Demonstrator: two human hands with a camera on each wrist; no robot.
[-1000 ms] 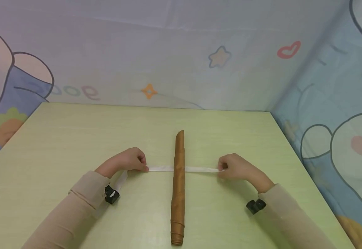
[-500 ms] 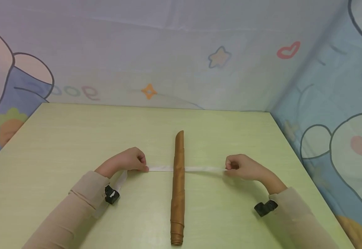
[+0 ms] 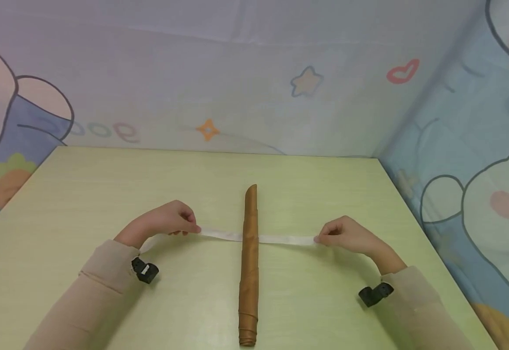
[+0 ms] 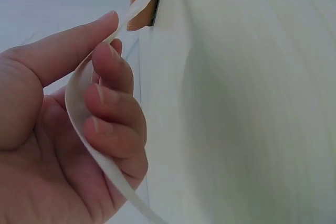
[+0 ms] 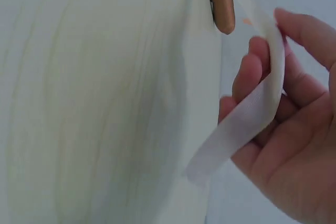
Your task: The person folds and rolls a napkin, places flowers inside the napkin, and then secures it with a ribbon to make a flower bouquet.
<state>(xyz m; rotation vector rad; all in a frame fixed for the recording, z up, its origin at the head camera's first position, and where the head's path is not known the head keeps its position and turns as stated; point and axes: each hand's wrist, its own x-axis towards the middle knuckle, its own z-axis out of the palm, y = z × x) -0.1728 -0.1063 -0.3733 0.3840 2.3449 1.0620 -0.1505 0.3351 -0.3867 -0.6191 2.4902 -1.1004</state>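
Observation:
A long brown fabric roll (image 3: 249, 272) lies lengthwise on the table, pointing away from me. A white ribbon (image 3: 287, 239) runs crosswise beneath it and comes out on both sides. On the left, my left hand (image 3: 163, 222) pinches the ribbon between thumb and index finger, and its tail trails down past the palm in the left wrist view. To the right, my right hand (image 3: 350, 237) holds the other stretch; in the right wrist view the ribbon's loose end (image 5: 223, 135) hangs over the fingers. Both stretches rise slightly from the roll toward the hands.
The pale yellow-green table (image 3: 149, 170) reaches back to a printed cloth backdrop (image 3: 171, 73) with cartoon figures. A second cloth wall (image 3: 455, 121) stands along the right side. Small black cameras sit at both wrists.
My right hand has slid outward along the ribbon, away from the roll. My left hand has lifted and moved a little left, raising its stretch of ribbon. The roll stays in place.

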